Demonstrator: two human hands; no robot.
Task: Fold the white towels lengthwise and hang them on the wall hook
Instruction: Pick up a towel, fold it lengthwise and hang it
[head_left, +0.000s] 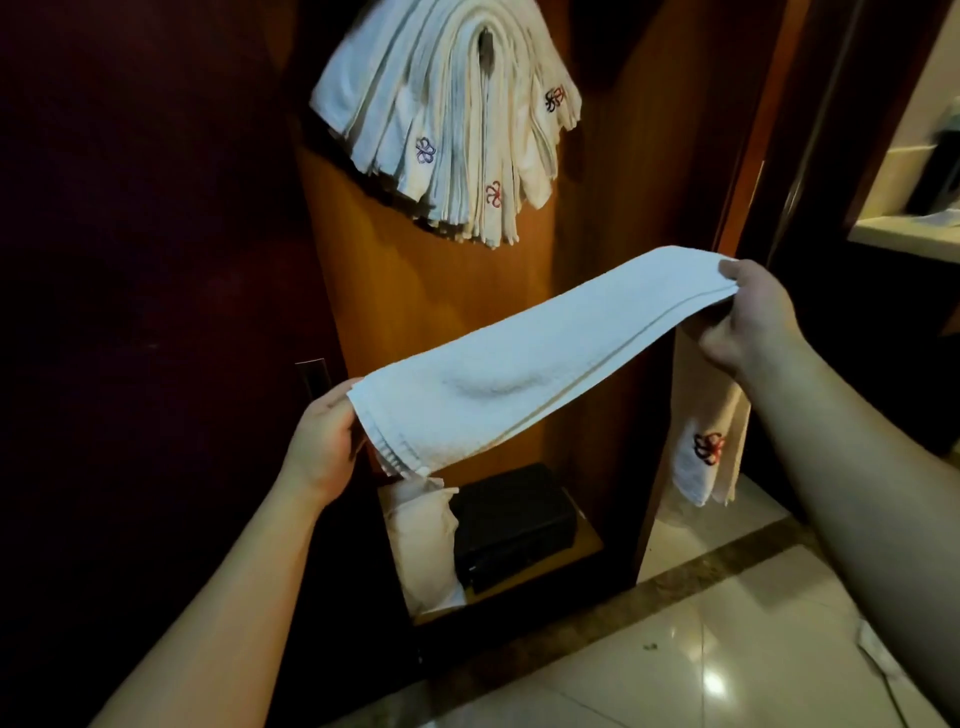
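Note:
A white towel, folded into a long strip, is stretched between my hands in front of an open wooden closet. My left hand grips its lower left end. My right hand pinches the upper right end, and a further length of towel with a red-and-black emblem hangs down below that hand. Above, several folded white towels with embroidered emblems hang fanned over a dark wall hook on the closet's back panel.
On the closet floor lie a black case and a white bundle beside it. A dark door panel stands at the left. Glossy floor tiles spread at the lower right, with a white scrap on them.

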